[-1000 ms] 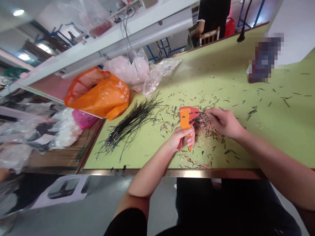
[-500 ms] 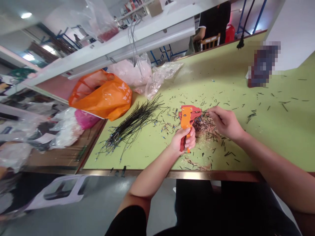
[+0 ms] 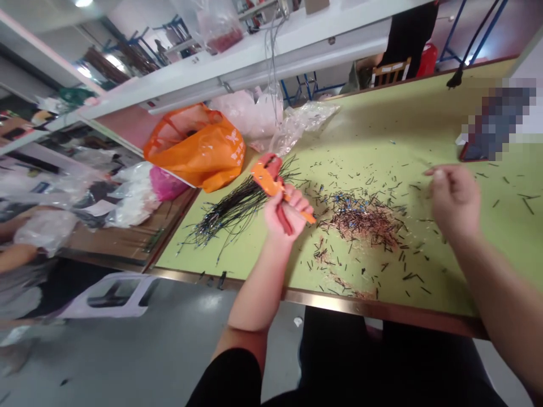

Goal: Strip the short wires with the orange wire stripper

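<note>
My left hand is wrapped round the handles of an orange and red wire stripper, held up over the table with its head tilted to the upper left. Behind and below the tool lies a bundle of long black wires. Off to the right, my right hand is raised above the table with its fingers curled and pinched. Whatever is between those fingers, if anything, is too blurred to name. Between my hands lies a heap of cut black wire ends and copper strands.
An orange bag stands at the back left beside clear plastic bags. Short black scraps are scattered over the green tabletop. A shelf crosses behind. A pixelated object is at the right. Another person sits beyond.
The wire stripper and my left hand have moved left and tilted, away from the heap. My right hand has drawn to the right, apart from the tool. The view has turned slightly.
</note>
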{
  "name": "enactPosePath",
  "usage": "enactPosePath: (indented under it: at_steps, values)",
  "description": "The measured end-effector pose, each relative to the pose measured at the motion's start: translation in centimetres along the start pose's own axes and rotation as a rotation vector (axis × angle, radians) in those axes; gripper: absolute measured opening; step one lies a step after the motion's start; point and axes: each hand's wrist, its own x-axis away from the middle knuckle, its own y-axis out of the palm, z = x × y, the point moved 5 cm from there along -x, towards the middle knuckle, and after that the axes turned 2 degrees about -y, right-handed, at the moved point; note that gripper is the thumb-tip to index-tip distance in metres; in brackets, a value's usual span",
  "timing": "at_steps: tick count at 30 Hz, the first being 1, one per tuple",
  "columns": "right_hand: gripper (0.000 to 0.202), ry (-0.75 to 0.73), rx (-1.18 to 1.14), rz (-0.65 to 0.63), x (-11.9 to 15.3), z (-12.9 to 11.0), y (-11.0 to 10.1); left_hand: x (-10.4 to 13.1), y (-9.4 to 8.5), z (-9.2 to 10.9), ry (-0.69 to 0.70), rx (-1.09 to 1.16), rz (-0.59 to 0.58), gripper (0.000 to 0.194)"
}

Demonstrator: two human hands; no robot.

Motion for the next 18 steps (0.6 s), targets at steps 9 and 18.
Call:
enactPosePath:
  at_steps: [9, 18]
  values:
    - [0.023, 0.014, -0.052, 0.582, 4.2, -3.6, -0.6, 1.0, 2.0, -7.5, -0.285, -0.224, -0.273, 0.036]
    - [0.019, 0.235, -0.253, 0.022, 3.6, 0.8, 4.1, 0.6, 1.0, -9.4, -0.332, -0.183, -0.285, 0.039]
